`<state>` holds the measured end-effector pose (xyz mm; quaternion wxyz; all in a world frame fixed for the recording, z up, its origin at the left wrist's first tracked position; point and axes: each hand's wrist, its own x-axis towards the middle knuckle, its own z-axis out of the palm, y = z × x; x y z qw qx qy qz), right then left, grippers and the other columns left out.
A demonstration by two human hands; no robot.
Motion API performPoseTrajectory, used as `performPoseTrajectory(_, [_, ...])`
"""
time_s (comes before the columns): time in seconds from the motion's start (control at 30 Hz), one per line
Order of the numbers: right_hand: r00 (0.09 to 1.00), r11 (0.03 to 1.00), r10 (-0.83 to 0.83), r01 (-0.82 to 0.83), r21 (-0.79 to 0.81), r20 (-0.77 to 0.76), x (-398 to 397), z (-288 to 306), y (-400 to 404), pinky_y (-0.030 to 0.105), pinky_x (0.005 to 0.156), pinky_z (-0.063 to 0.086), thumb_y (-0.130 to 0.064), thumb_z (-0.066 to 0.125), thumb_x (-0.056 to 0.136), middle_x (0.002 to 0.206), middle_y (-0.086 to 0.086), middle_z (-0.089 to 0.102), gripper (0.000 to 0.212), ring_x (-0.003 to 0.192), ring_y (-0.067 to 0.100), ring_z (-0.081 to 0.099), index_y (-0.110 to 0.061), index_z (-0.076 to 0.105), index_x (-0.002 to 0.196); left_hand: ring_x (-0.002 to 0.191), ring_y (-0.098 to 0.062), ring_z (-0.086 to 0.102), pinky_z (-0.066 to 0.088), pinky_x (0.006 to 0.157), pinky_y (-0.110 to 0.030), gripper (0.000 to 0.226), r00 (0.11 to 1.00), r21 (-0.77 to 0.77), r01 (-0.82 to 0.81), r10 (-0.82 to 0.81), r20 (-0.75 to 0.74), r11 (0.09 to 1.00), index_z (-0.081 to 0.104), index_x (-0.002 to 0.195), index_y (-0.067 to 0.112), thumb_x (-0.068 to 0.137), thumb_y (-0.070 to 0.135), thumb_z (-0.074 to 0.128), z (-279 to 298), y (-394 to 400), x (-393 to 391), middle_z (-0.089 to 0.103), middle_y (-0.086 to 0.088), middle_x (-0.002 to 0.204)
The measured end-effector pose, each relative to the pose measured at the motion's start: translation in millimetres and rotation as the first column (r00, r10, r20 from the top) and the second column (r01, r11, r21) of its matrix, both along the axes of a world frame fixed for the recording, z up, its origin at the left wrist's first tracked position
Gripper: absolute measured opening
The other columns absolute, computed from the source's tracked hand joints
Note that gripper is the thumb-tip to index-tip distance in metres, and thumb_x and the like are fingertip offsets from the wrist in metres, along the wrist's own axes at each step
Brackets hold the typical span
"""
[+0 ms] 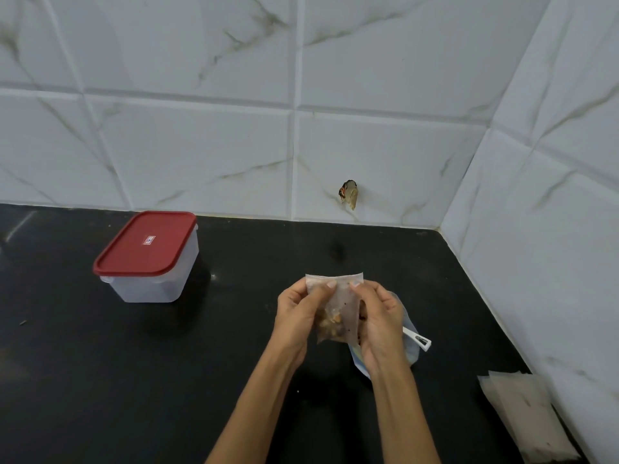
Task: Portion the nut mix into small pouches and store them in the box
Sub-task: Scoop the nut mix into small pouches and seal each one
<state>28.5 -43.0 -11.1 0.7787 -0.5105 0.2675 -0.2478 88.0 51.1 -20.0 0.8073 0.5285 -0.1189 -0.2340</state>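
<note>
I see both hands pinching the pouch (335,306) upright above the counter (167,380), mouth up: left hand (298,316), right hand (380,324); nuts settled low; scoop (418,340) mostly hidden; box (147,259) lidded, well left.

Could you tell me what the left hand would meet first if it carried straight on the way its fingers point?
The left hand already pinches the pouch. Past that, bare black counter, then probably the tiled wall; depth is unclear.

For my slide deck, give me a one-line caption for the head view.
Both hands, left hand and right hand, pinch a pouch of nut mix at its top; lidded box waits at left.
</note>
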Motion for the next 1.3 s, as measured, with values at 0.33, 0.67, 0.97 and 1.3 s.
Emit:
performPoseTrajectory(0.33, [0.996, 0.995, -0.088, 0.088, -0.045, 0.011, -6.5, 2.2, -0.7, 0.044, 0.074, 0.054, -0.005, 0.065, 0.084, 0.074, 0.007, 0.068, 0.02, 0.081, 0.025, 0.064, -0.011, 0.068, 0.066, 0.076, -0.024, 0.068, 0.057, 0.067, -0.04, 0.017, 0.999, 0.03, 0.031, -0.031, -0.008, 0.999, 0.07, 0.093, -0.001, 0.092, 0.011, 0.058, 0.0, 1.1, -2.1, 0.071, -0.016, 0.085])
performPoseTrajectory(0.67, [0.996, 0.997, -0.066, 0.068, -0.042, 0.054, -4.7, -0.8, 0.0, 0.04, 0.072, 0.051, -0.003, 0.061, 0.086, 0.07, 0.006, 0.063, 0.017, 0.074, 0.02, 0.061, -0.007, 0.064, 0.07, 0.072, -0.021, 0.068, 0.058, 0.059, -0.035, 0.018, 1.0, 0.028, 0.03, -0.03, -0.006, 0.999, 0.067, 0.097, -0.005, 0.092, 0.011, 0.059, 2.4, 2.8, -2.9, 0.07, -0.014, 0.082])
performPoseTrajectory(0.97, [0.999, 0.999, 0.038, -0.038, -0.004, 0.021, -2.2, -4.4, -2.7, 0.042, 0.072, 0.054, -0.008, 0.064, 0.084, 0.082, 0.015, 0.07, 0.007, 0.079, 0.028, 0.065, -0.01, 0.07, 0.082, 0.074, -0.02, 0.066, 0.056, 0.062, -0.034, 0.018, 1.0, 0.03, 0.011, -0.011, 0.016, 1.0, 0.069, 0.094, -0.004, 0.09, 0.012, 0.061, -0.2, -2.6, -0.6, 0.069, -0.013, 0.081])
performPoseTrajectory(1.3, [0.995, 0.993, 0.098, -0.099, -0.071, -0.018, 3.3, -5.5, 0.1, 0.048, 0.086, 0.054, -0.007, 0.067, 0.082, 0.09, 0.021, 0.072, 0.009, 0.095, 0.036, 0.067, -0.007, 0.076, 0.08, 0.07, -0.014, 0.068, 0.053, 0.056, -0.024, 0.014, 0.998, 0.086, 0.002, -0.007, 0.057, 0.996, 0.071, 0.088, -0.001, 0.09, 0.009, 0.061, -1.3, 5.5, 4.5, 0.071, -0.008, 0.076])
